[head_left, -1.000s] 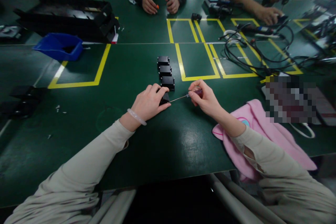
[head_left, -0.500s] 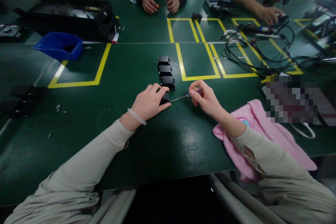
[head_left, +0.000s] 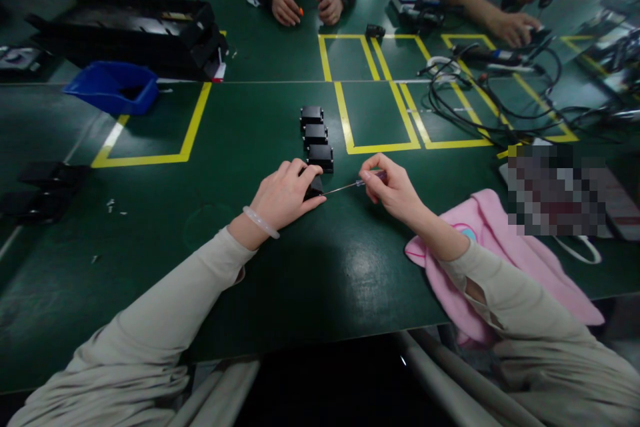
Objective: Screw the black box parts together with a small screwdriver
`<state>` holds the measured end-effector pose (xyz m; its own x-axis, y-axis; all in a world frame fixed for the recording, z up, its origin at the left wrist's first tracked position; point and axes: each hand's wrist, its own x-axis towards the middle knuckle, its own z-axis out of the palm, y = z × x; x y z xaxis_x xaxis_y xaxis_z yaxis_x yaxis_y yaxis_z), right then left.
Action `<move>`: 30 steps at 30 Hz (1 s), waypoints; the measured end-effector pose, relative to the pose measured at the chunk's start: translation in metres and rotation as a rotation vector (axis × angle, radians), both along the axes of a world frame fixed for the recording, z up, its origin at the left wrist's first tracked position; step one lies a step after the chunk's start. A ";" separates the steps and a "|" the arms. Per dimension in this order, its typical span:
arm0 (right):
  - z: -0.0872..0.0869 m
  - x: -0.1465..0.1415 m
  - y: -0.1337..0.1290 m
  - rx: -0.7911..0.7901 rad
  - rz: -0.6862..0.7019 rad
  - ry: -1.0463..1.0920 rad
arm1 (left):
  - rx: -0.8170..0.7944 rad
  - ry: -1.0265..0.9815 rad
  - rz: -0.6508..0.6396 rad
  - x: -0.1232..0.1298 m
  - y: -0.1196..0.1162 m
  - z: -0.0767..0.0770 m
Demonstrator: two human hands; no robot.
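My left hand (head_left: pixel 286 195) is closed over a small black box-shaped part (head_left: pixel 314 187) on the table, covering much of it. Between the fingertips of my right hand (head_left: pixel 387 183) is a screwdriver (head_left: pixel 361 182) with a dark, partly see-through handle. Its thin shaft points left, and the tip meets the right side of the held part, beside my left thumb. Just beyond, three similar black parts (head_left: pixel 315 133) with small shiny screws at their sides stand in a row leading away from me.
A blue bin (head_left: pixel 113 88) and stacked black trays (head_left: pixel 150 30) lie far left; loose screws (head_left: pixel 111 205) and more black parts (head_left: pixel 40 193) lie nearer. At right are a pink cloth (head_left: pixel 500 260) and tangled cables (head_left: pixel 500 93). Co-workers' hands (head_left: pixel 307 8) rest across the table.
Almost nothing differs. Both my hands, the black part and the screwdriver keep their places; at most my right hand has shifted very slightly.
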<state>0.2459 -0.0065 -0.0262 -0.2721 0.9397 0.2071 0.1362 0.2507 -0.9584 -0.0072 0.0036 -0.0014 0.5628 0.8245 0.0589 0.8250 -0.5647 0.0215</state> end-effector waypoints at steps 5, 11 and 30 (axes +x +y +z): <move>0.001 -0.001 0.000 0.038 -0.012 0.041 | 0.001 0.008 0.004 0.001 0.000 0.001; -0.001 0.000 0.000 -0.004 0.017 0.015 | 0.005 0.006 0.010 0.001 0.000 0.000; -0.001 -0.001 0.000 0.010 -0.018 0.033 | 0.005 -0.003 0.003 0.000 0.000 -0.001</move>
